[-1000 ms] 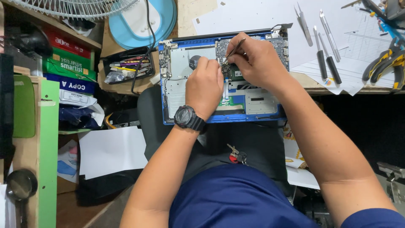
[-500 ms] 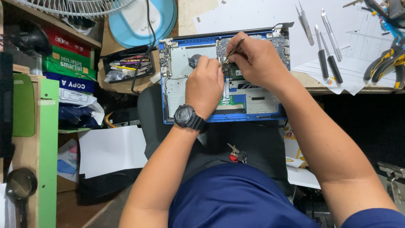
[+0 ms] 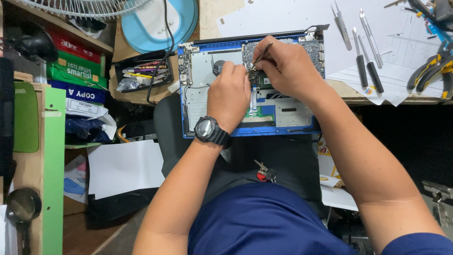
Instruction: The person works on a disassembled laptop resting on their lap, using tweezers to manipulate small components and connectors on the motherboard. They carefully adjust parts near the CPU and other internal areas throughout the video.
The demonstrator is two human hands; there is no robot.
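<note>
Opened laptop (image 3: pixel 288 118), blue-rimmed, back cover off: we had it lying across the near edge of the worktop (image 3: pixel 349 92), partly overhanging our lap, its circuit board and grey inner plate exposed.

Left hand (image 3: pixel 230 97), black wristwatch (image 3: pixel 210 130) on the wrist: we rested it on the laptop's interior, fingers curled downward; whether they pinched anything we could not tell.

Right hand (image 3: pixel 288 68): we closed it around a thin metal tool (image 3: pixel 261 55), tip pointed down at the board near the laptop's upper middle, just beside the left fingertips.

Screwdrivers and tweezers (image 3: pixel 361 52): laid out on white paper to the right of the laptop.

Yellow-handled pliers (image 3: pixel 432 68): far right on the worktop.

Black tray of small tools (image 3: pixel 141 71): left of the laptop.

Keys (image 3: pixel 265 172): lying on our lap below the laptop.
</note>
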